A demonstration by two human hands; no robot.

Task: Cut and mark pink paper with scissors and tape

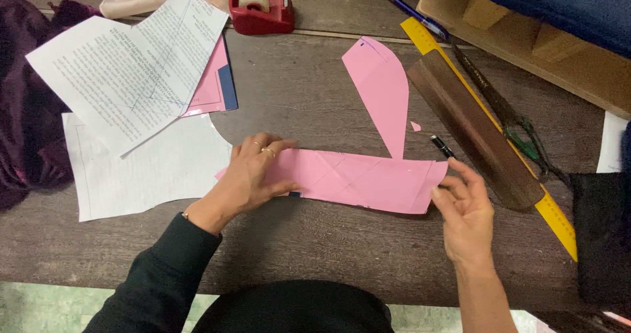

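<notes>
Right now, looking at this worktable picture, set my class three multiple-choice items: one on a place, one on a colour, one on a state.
1. Where is the tape dispenser?
A. at the far edge of the table
B. under the left hand
C. on the brown ruler

2. What colour is the folded paper strip between the hands?
A. white
B. pink
C. yellow

3. How is the left hand?
A. lifted clear
B. gripping the scissors
C. pressed flat on the strip

Answers: 1 A, it stands at the top of the view beside the printed sheets. 2 B, the strip is plainly pink. 3 C, its fingers lie spread on the strip's left end, while the right hand pinches the other end and holds a pen.
</notes>
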